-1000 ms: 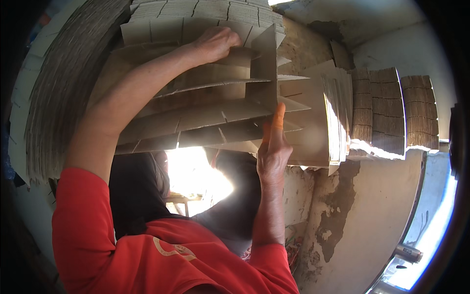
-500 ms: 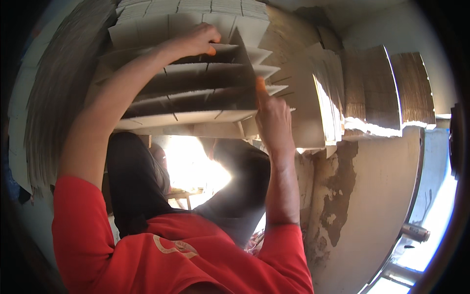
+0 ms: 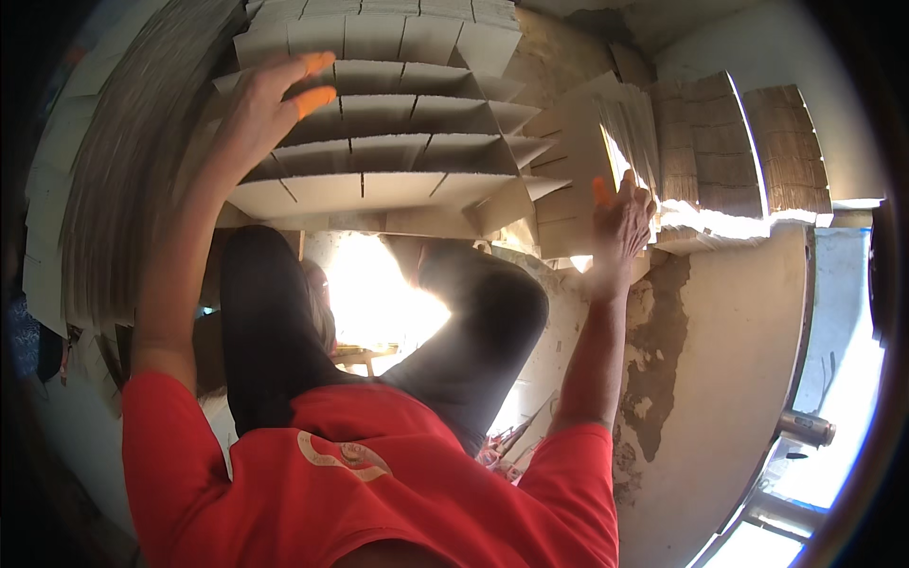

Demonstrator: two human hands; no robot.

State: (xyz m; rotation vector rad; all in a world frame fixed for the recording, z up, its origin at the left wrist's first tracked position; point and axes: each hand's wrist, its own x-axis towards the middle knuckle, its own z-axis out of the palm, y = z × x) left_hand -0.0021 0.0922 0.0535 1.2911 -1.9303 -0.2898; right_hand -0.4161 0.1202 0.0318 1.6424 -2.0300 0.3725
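Note:
Several slotted cardboard strips [image 3: 388,189] stand on edge in rows before me. One cross strip [image 3: 507,142] runs through their right ends. My left hand [image 3: 265,109] hovers over the left ends of the rows with thumb and finger apart, holding nothing; orange covers show on those two tips. My right hand [image 3: 622,222] is at the near edge of a stack of pale slotted cardboard pieces [image 3: 620,123] on the right. An orange cover is on its thumb, which stands apart from the partly curled fingers. No piece shows between them.
Behind the rows is a bundle of slotted cardboard [image 3: 369,36]. A tall stack of cardboard sheets [image 3: 142,142] rises at the left. More brown stacks [image 3: 705,147] stand at the far right, by a stained wall [image 3: 720,322]. My knees are under the work.
My left hand has moved left off the rows and opened. My right hand has left the cross strip and moved right to the stack. The cross strip now sits lower among the rows.

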